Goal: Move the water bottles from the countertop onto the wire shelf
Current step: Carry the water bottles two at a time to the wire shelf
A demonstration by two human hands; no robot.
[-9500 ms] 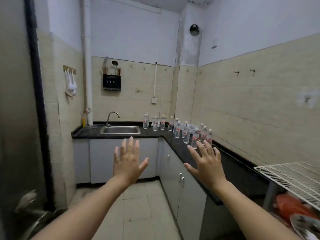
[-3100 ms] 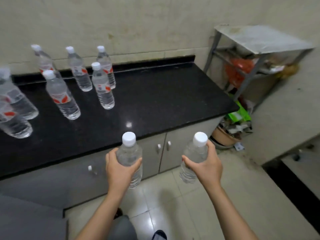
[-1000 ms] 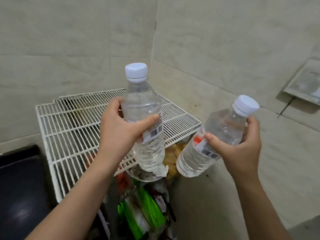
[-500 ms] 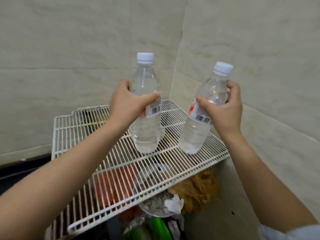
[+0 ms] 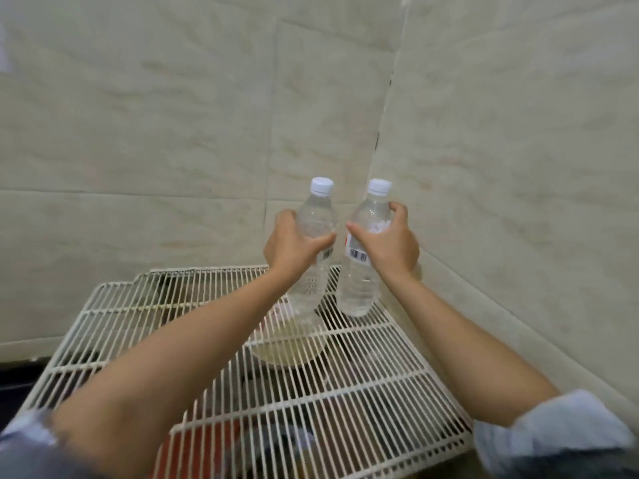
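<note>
Your left hand [image 5: 289, 244] grips left bottle [image 5: 313, 257], right hand [image 5: 390, 245] grips right bottle [image 5: 363, 261]; both upright at far corner of wire shelf [image 5: 363, 392].

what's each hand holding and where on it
Left hand grips one water bottle around its middle; right hand grips the other water bottle around its upper body.

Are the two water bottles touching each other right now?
Apart. The head view shows bare wall between the left bottle and the right bottle, from caps to bases.
</note>
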